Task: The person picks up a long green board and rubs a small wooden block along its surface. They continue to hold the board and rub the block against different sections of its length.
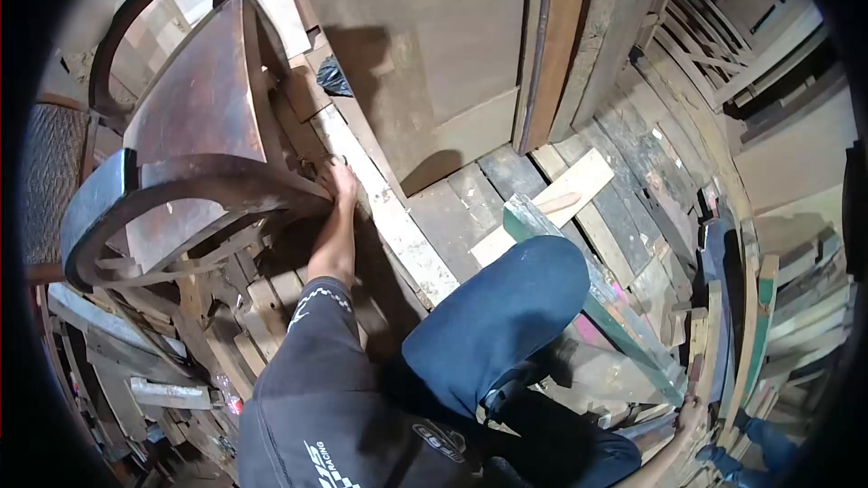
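Observation:
My left hand (339,179) reaches down beside a dark wooden chair (194,117) with large curved armrests. The fingers are bent in at the chair's lower frame, by the edge of a pale, paint-worn beam (398,217); what they hold, if anything, is hidden. Down at the lower right, my right hand (692,416) is closed around a narrow piece of brown wood (694,374). Close to it lies the end of a green-edged board (633,343), which slants past my bent knee. A light plank (579,185) crosses under the board's far end.
A large plywood panel (425,45) stands upright ahead, beside vertical timbers (542,45). Scrap wood (127,380) is piled at the left, and more boards (750,325) lean at the right. A black plastic bag (334,77) sits by the panel. Another person's blue-clothed legs (764,443) show at lower right.

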The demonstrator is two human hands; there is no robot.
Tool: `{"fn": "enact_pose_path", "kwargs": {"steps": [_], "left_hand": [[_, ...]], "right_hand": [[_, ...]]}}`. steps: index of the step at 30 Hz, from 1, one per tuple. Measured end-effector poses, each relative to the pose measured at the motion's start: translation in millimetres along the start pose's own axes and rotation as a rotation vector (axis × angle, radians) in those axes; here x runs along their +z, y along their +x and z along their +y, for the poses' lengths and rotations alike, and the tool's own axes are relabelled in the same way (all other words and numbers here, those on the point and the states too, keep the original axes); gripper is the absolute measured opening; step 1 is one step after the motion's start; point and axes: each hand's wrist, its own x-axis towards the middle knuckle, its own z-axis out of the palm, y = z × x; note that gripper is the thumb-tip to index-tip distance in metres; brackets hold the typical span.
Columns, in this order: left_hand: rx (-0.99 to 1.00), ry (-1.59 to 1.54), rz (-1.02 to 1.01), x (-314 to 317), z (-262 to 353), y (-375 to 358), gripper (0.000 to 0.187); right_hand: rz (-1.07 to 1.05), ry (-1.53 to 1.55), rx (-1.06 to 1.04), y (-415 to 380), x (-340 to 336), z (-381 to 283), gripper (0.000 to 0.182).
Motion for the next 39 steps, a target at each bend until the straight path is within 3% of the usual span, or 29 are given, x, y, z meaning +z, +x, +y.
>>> {"fn": "enact_pose_path", "kwargs": {"steps": [1,3,5,6,8,9,10,12,15,17,19,20,22,24,25,26,27,29,30,31,33,34,36,38,39], "left_hand": [[0.035,0.003,0.097,33.4,-16.0,11.3,0.023],[0.071,-0.099,0.048,7.3,-9.0,11.1,0.021],[0.098,-0.228,0.110,-18.2,1.4,4.9,0.020],[0.110,-0.311,0.198,-26.8,12.1,-0.8,0.020],[0.118,-0.452,0.281,-71.8,45.2,-22.1,0.021],[0.076,-0.554,0.292,-82.3,55.6,-31.4,0.025],[-0.007,-0.615,0.265,-90.0,63.5,-39.0,0.028],[-0.168,-0.757,0.239,-95.9,73.8,-50.9,0.036],[-0.199,-0.980,0.239,-128.1,91.1,-69.8,0.035],[-0.155,-1.049,0.275,-163.6,104.7,-84.1,0.034],[-0.037,-1.121,0.361,-224.0,125.8,-111.6,0.033],[-0.200,-1.693,0.156,-247.0,104.6,-100.9,0.031],[0.176,-1.408,0.436,-261.8,151.1,-124.4,0.025],[0.400,-1.339,0.339,-318.3,202.1,-144.7,0.022],[0.398,-1.663,0.007,-325.2,229.7,-156.2,0.020],[0.569,-1.618,-0.102,-336.0,261.4,-160.2,0.019],[0.741,-1.566,-0.182,-346.1,296.1,-160.6,0.019],[0.869,-1.625,-0.529,-368.7,360.5,-173.3,0.018],[1.025,-1.545,-0.664,-389.5,391.7,-187.0,0.016],[1.092,-1.515,-0.714,-408.6,417.7,-206.7,0.016],[1.120,-1.378,-0.977,-452.6,457.7,-256.0,0.018],[1.258,-1.308,-0.974,-427.7,501.0,-264.4,0.018],[1.326,-1.253,-1.243,-416.7,551.3,-306.9,0.016],[1.318,-0.984,-1.421,-429.3,567.1,-355.0,0.022],[1.273,-1.000,-1.422,-426.0,572.6,-386.1,0.020]], "right_hand": [[0.013,0.013,-0.009,-0.2,2.4,0.4,0.047],[-0.011,-0.013,-0.005,9.4,3.5,12.0,0.045],[-0.068,-0.029,0.037,-33.5,-13.6,-52.8,0.044],[0.073,0.046,-0.149,-3.6,4.0,-8.7,0.043],[0.072,-0.015,-0.160,17.5,8.0,7.3,0.041],[0.073,-0.044,-0.168,19.7,7.9,10.0,0.041],[-0.054,0.090,-0.023,0.8,-3.8,-18.7,0.039],[-0.042,0.151,-0.079,2.5,-2.8,-19.2,0.039],[0.011,0.170,-0.218,20.4,8.5,-3.3,0.036],[0.055,0.079,-0.349,24.0,7.7,9.6,0.035],[0.040,0.097,-0.288,14.0,7.0,2.9,0.034],[0.033,0.124,-0.286,10.8,9.1,0.0,0.037],[-0.059,0.160,-0.355,-11.1,-5.3,-24.6,0.041],[-0.199,0.205,-0.404,-54.8,-35.4,-64.5,0.047],[-0.141,0.177,-0.327,-68.5,-43.8,-78.4,0.043],[-0.070,0.203,-0.315,-27.3,-10.6,-31.7,0.044],[-0.062,0.349,-0.443,-25.7,-9.0,-26.8,0.049],[-0.175,0.137,-0.181,-23.4,-12.0,-32.6,0.055],[-0.200,0.082,-0.096,-23.5,-13.9,-35.6,0.056],[-0.156,0.112,-0.106,-23.1,-5.3,-31.5,0.051],[-0.071,0.165,-0.116,-17.5,10.2,-12.8,0.044],[-0.042,0.139,-0.019,-10.0,18.7,-8.0,0.043],[-0.076,0.276,0.040,-34.4,-2.0,-24.7,0.044],[-0.077,0.227,0.055,-38.2,-6.0,-27.5,0.042],[-0.086,0.198,0.060,-39.3,-7.5,-28.9,0.042]]}}
